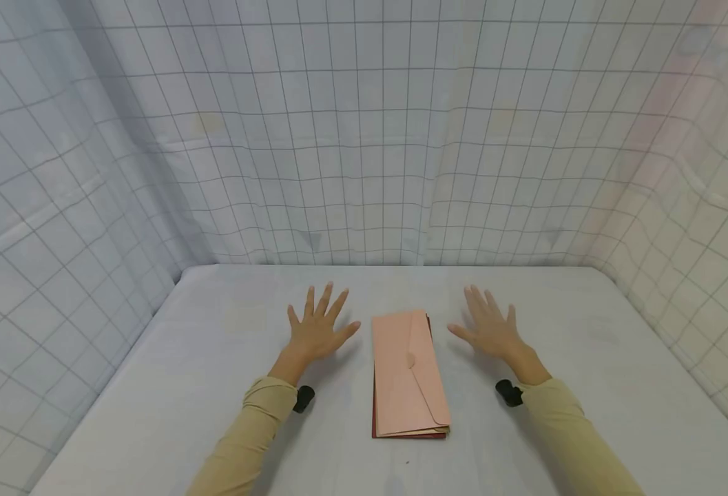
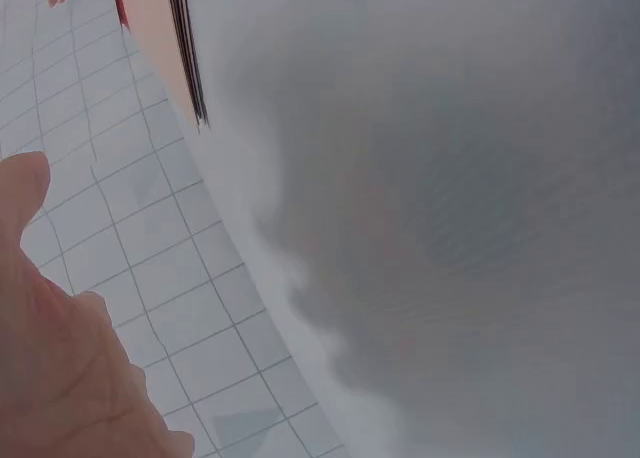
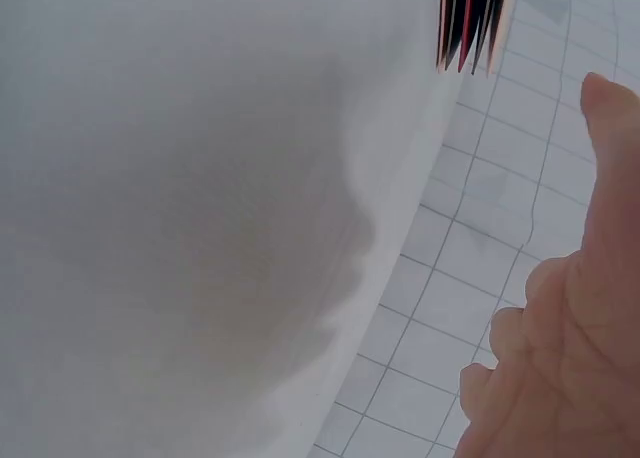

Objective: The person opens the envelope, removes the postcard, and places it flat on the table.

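A stack of envelopes [image 1: 403, 382] lies on the white table between the two hands, a pink one with a flap and small round-tipped tab on top. Red and cream edges peek out beneath it. To the left of the stack, my left hand [image 1: 317, 335] hovers palm down with fingers spread, touching nothing. On the other side my right hand [image 1: 492, 332] is likewise held above the table, fingers straight and thumb toward the envelopes. Both wrist views show the stack's layered edges, the left wrist view at the envelopes [image 2: 165, 38] and the right wrist view at the envelopes [image 3: 470, 23].
The white tabletop [image 1: 171, 406] reaches to a straight far edge. White curtains with a dark grid [image 1: 376, 138] stand behind it and along both sides. A black wrist camera [image 1: 304, 399] sits at the left cuff, another black camera [image 1: 509, 393] at the right.
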The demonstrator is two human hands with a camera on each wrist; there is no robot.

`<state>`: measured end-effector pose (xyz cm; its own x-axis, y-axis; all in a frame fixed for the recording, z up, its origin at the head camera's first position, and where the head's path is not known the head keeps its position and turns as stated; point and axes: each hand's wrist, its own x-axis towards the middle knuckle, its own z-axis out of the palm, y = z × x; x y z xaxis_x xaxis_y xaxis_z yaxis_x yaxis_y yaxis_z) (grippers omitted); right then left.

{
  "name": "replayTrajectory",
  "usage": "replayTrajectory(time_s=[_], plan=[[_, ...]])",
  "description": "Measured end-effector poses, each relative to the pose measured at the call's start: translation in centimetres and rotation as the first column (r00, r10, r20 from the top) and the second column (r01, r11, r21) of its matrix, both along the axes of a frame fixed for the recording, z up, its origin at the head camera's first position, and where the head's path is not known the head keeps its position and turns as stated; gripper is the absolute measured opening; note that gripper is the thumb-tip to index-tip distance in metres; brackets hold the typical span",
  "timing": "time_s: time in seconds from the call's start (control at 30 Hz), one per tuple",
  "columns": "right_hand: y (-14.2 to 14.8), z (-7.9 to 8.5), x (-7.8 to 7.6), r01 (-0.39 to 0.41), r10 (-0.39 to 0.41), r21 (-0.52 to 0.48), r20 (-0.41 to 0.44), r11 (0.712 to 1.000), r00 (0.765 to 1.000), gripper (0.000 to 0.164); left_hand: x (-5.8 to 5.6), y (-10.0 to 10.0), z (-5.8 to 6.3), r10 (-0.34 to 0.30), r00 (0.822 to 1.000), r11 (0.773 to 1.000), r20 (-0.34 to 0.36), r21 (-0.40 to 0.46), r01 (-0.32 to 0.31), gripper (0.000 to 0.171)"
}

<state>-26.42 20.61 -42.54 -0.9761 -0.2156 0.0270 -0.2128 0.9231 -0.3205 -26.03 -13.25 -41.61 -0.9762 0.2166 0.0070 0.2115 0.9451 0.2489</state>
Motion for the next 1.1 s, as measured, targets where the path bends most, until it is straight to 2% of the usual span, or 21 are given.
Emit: replayTrajectory(time_s=[0.43,0.6,0.77,0.93,1.1], plan=[[0.4,0.1,0.2,0.020,-0.020,0.021,0.009,1.000,1.000,0.088,-0.1,0.8,-0.4,-0.007,0.998,0.997,0.056,0.076,0.003,0.072],[0.6,0.1,0.3,0.024,-0.024,-0.010,0.016,1.000,1.000,0.089,0.1,1.1,-0.5,-0.026,0.994,0.991,0.105,0.137,0.012,0.070],[0.7,0.2,0.5,0.009,-0.009,-0.058,0.014,0.998,1.000,0.089,0.3,1.6,-0.2,-0.060,0.991,0.979,0.122,0.202,0.034,0.069],[0.6,0.2,0.8,-0.044,0.044,-0.132,0.001,0.990,0.999,0.087,0.5,1.9,-0.4,-0.088,0.985,0.955,0.146,0.293,0.042,0.068],[0.4,0.1,0.9,-0.080,0.078,-0.149,-0.020,0.986,0.997,0.085,1.0,2.3,-0.6,-0.136,0.972,0.914,0.189,0.402,0.049,0.069]])
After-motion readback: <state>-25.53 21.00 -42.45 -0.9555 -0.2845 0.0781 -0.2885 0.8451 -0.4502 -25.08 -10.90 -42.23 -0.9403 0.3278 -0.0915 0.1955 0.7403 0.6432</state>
